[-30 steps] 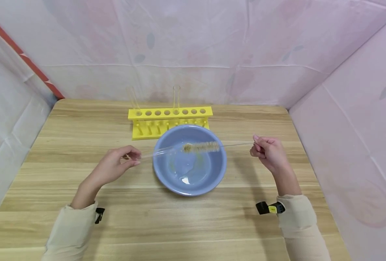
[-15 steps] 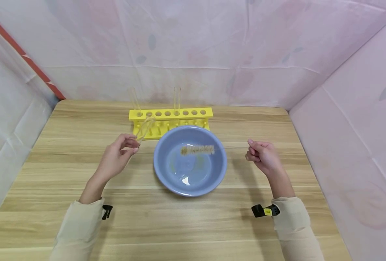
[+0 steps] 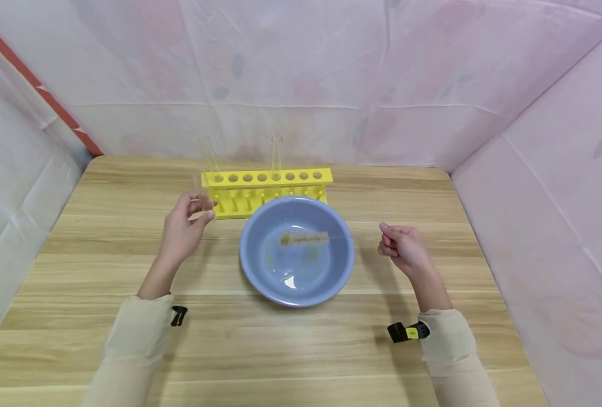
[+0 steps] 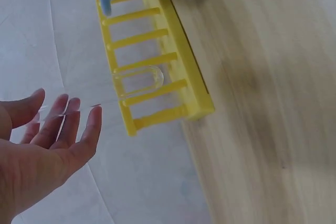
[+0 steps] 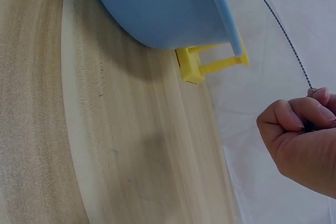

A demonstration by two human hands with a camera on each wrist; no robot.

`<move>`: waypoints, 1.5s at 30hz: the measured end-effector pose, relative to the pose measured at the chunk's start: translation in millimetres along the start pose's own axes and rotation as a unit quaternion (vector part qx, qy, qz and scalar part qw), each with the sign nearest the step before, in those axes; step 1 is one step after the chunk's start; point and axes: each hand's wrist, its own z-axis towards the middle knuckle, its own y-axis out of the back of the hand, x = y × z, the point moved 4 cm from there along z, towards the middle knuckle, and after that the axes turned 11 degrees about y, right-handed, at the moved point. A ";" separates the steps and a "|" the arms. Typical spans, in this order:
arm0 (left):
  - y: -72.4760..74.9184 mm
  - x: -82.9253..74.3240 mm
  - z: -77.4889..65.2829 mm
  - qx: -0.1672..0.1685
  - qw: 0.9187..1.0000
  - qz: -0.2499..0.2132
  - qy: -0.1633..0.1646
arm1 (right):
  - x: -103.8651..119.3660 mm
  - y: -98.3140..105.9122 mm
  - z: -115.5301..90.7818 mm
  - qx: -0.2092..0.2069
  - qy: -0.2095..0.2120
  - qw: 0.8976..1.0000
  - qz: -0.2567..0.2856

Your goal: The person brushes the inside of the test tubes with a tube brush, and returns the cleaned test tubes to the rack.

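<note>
the left hand (image 3: 182, 229) pinches a clear tube (image 3: 202, 189) between thumb and other fingers; the tube is blurred and faint, so i cannot tell surely how it is tilted or where its lower end is. the yellow rack (image 3: 250, 184) is just beside these fingers, to their right and a little beyond; one standing tube (image 3: 209, 155) and one more upright tube (image 3: 277, 155) are in its holes. the right hand (image 3: 405, 247) has its fingers curled together on the thin wire handle of the brush (image 3: 304, 238), whose bristles lie to the left of these fingers, above the blue basin (image 3: 247, 254). the basin sits on the surface (image 3: 290, 345), between both hands. in my judgement, the step in hand is returning the tube to the rack. the next move calls for aligning it above a free hole, then lowering it gently before the fingers part.
</note>
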 end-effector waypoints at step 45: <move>-55.0 -42.7 93.5 0.039 0.989 0.142 0.005 | -7.5 -1.0 -9.4 -0.009 -0.028 0.999 -0.032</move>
